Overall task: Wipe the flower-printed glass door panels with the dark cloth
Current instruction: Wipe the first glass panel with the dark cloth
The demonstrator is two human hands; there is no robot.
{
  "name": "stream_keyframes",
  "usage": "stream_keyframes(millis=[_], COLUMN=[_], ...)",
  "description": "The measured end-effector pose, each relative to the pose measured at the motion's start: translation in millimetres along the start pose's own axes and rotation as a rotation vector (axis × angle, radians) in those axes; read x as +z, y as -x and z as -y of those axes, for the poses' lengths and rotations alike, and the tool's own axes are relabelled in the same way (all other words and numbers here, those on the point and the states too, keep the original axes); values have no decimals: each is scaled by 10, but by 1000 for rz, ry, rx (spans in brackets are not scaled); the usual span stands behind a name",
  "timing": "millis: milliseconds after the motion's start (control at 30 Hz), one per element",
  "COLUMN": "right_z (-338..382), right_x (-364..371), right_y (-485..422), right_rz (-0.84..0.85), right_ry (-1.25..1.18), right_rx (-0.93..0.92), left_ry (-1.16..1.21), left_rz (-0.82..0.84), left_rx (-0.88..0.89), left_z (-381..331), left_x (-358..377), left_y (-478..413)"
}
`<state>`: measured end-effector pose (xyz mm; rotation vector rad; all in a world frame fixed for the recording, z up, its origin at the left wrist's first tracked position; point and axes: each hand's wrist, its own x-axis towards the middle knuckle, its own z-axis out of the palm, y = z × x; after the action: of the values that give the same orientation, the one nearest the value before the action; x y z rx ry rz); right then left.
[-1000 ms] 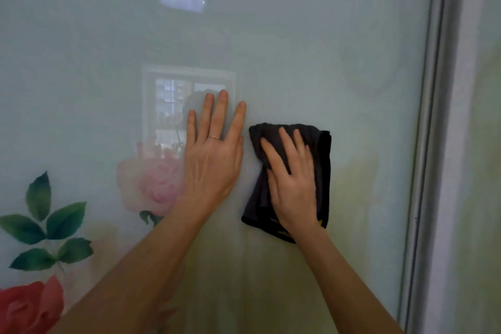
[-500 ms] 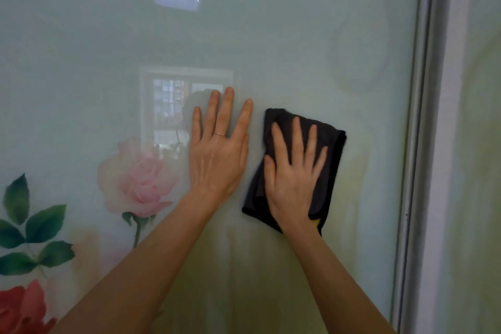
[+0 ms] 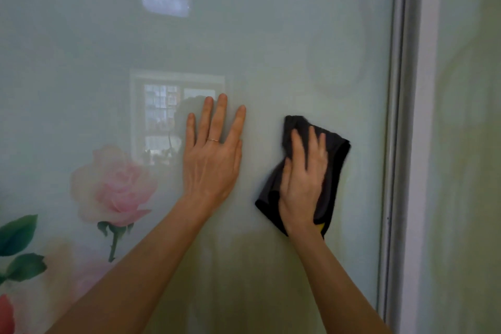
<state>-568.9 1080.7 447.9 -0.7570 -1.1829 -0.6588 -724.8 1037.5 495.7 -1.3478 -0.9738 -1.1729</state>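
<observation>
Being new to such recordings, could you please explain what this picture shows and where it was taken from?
No machine here: a person wears a camera on the head, looking at their own bare hands. It faces a glass door panel printed with flowers, such as a pink rose. The left hand lies flat on the glass, fingers straight. The right hand presses a dark cloth against the glass, left of the panel's frame; the hand looks blurred.

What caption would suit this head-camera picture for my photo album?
Right hand presses a folded dark grey cloth against the pale flower-printed glass door panel, left hand flat beside it.
</observation>
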Motion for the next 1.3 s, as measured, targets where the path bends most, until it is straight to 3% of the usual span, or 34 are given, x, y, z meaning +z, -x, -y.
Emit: stream_keyframes(millis=[133, 233, 367, 467, 633, 767, 933, 1033, 1100, 1200, 1300], right_z=[81, -186, -686, -638, -234, -454, -889, -815, -625, -428, -637], right_x=[-14, -73, -119, -87, -31, -134, -259, -223, -199, -213, -307], right_y=[8, -156, -364, -374, -239, -297, -235, -214, -122, 102, 41], right_rz=[161, 147, -68, -118, 56, 118, 36, 8, 17, 150, 211], right_ry=[-103, -90, 78, 120, 67, 79, 152, 93, 69, -9, -18], right_rx=[-219, -264, 42, 215, -58, -173, 175, 250, 190, -40, -151], left_ry=[32, 24, 28, 17, 20, 25, 16, 23, 34, 33, 40], left_rz=[11, 1, 1, -8, 4, 13, 17, 23, 28, 30, 35], left_rx=[20, 11, 15, 12, 28, 27, 23, 44, 73, 58, 55], left_z=[-146, -147, -172, -180, -264, -304, -286, -334, -432, -498, -497], left_x=[88, 117, 113, 118, 158, 166, 174, 189, 221, 257, 255], left_y=[-33, -34, -45, -35, -68, -77, -74, -59, -36, -32, -39])
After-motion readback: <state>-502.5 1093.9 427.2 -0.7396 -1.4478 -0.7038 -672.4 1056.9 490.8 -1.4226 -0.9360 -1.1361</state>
